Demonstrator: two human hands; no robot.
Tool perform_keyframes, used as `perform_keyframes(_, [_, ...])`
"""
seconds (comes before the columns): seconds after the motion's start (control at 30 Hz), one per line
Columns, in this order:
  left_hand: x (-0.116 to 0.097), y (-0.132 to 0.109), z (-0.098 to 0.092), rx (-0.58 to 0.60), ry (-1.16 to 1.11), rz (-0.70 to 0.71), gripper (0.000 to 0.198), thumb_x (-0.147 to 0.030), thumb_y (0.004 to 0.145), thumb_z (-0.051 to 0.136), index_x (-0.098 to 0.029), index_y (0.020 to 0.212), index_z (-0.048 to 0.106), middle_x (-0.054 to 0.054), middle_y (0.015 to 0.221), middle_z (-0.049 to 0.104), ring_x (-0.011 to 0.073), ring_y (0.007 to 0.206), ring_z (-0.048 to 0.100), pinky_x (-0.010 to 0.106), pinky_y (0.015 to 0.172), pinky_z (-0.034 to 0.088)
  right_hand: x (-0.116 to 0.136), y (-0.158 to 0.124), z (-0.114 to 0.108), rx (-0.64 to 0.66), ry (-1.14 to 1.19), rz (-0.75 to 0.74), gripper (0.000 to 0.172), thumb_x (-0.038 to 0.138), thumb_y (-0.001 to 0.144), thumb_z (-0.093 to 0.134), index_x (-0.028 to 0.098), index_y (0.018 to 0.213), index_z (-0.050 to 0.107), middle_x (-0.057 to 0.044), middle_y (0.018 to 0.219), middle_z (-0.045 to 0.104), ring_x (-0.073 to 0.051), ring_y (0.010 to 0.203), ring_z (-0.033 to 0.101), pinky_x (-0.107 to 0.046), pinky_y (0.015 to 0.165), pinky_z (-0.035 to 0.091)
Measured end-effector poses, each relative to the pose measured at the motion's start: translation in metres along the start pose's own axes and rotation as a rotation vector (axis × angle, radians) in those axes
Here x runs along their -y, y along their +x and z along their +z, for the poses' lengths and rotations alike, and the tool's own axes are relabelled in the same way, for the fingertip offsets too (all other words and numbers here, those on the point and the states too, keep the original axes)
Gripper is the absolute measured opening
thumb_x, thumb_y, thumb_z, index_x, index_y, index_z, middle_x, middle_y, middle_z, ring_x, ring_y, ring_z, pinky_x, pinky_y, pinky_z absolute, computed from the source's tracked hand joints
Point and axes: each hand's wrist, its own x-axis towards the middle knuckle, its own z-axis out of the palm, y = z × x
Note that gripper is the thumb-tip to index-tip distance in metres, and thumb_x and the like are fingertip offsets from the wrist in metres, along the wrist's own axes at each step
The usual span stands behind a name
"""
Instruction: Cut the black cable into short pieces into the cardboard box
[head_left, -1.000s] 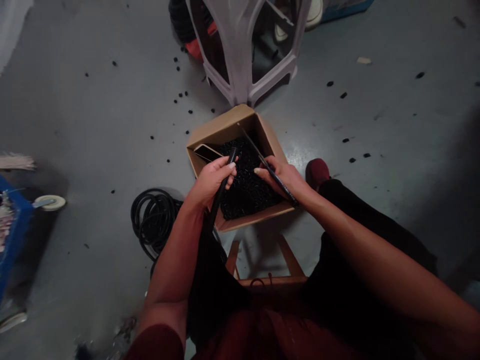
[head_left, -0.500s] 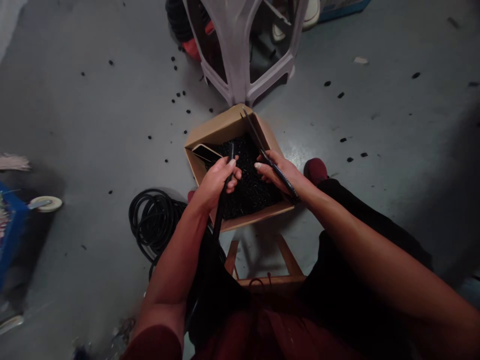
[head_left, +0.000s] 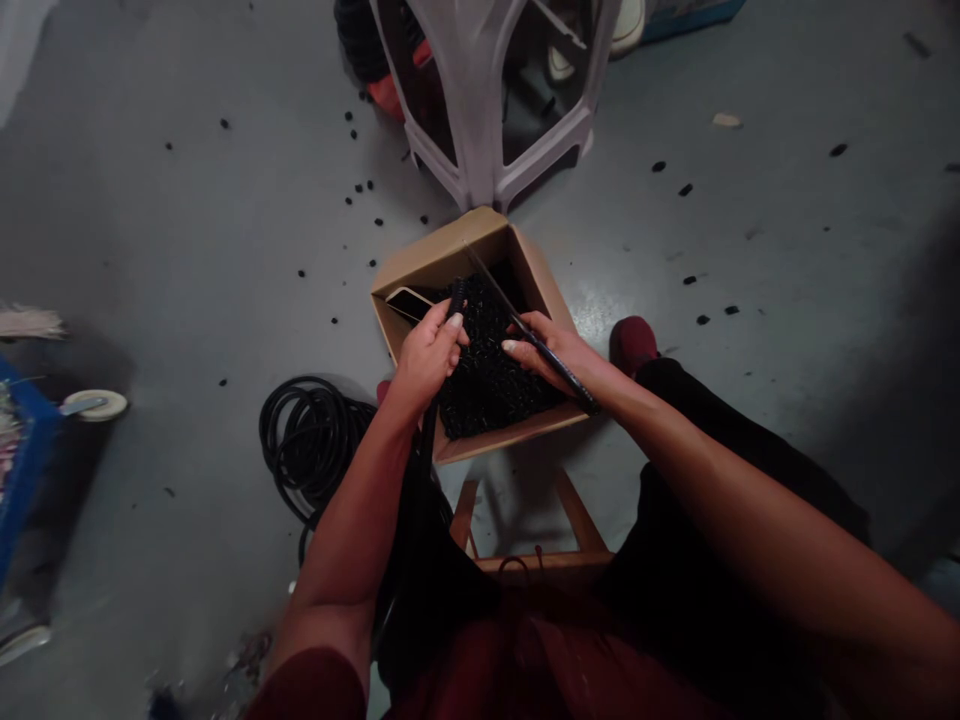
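Your left grip (head_left: 427,355) is clamped around a black corrugated tube (head_left: 456,298), with its tip standing just above the fingers and its length trailing down past your wrist. Your right grip (head_left: 555,355) is closed on the handle of long black shears (head_left: 495,290), whose narrow blades slant toward the upper center of the frame, just beside the tube's tip. It's too dark to tell whether the blades are apart or together.

Both hands work directly above an open cardboard box (head_left: 442,250), set on the floor (head_left: 187,250) at center frame. This placement keeps the box within easy reach of both hands, and anything dropped from them would land inside. The box is heaped with small black pieces (head_left: 487,370), and a phone (head_left: 406,303) lies in its left corner, clear of your hands.

A coiled black hose (head_left: 307,440) lies on the floor to the left of the box, within reach. More black pieces (head_left: 360,187) are scattered across the floor around a white plastic stool (head_left: 472,100) at upper center.
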Motion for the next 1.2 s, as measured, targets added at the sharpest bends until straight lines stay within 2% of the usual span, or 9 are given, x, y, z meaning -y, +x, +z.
perform_keyframes(0.23, [0.000,0.001,-0.004,-0.010,0.025,0.034,0.033,-0.028,0.092,0.046,-0.018,0.121,0.056,-0.003,0.073,0.050,0.0041,0.049,0.041,0.016,0.041,0.034,0.004,-0.007,-0.002,0.092,-0.097,-0.049,0.050,0.053,0.083,0.053,0.019,0.119,0.051,-0.008,0.097,0.066,-0.023,0.085,0.061,-0.033,0.072,0.044])
perform_keyframes(0.4, [-0.002,0.000,-0.008,0.014,0.039,0.032,0.038,-0.026,0.092,0.046,-0.019,0.128,0.055,-0.003,0.070,0.049,0.0042,0.048,0.039,0.016,0.040,0.031,0.004,-0.009,-0.004,0.117,-0.161,-0.079,0.050,0.054,0.083,0.053,0.020,0.119,0.052,-0.005,0.088,0.063,-0.020,0.076,0.058,-0.030,0.065,0.040])
perform_keyframes(0.57, [-0.003,0.000,-0.011,0.042,0.074,0.041,0.043,-0.027,0.092,0.047,-0.018,0.134,0.052,-0.003,0.070,0.048,0.0037,0.047,0.037,0.017,0.040,0.031,0.006,-0.009,-0.004,0.117,-0.216,-0.075,0.050,0.053,0.083,0.052,0.019,0.120,0.052,-0.006,0.089,0.063,-0.019,0.072,0.056,-0.029,0.063,0.037])
perform_keyframes(0.93, [-0.007,-0.001,-0.012,0.078,0.136,-0.053,0.051,-0.029,0.091,0.048,-0.015,0.139,0.046,-0.003,0.070,0.050,0.0048,0.050,0.037,0.017,0.042,0.031,0.004,-0.008,-0.002,0.019,-0.346,-0.138,0.047,0.049,0.086,0.053,0.018,0.120,0.052,-0.012,0.106,0.062,-0.026,0.093,0.058,-0.034,0.074,0.041])
perform_keyframes(1.2, [-0.006,-0.001,-0.016,0.134,0.289,0.033,0.049,-0.034,0.091,0.046,-0.014,0.135,0.050,-0.001,0.074,0.055,0.0059,0.054,0.040,0.018,0.049,0.035,-0.001,-0.008,0.000,0.017,-0.382,-0.176,0.047,0.051,0.087,0.050,0.018,0.121,0.050,-0.013,0.108,0.062,-0.028,0.097,0.058,-0.037,0.076,0.042])
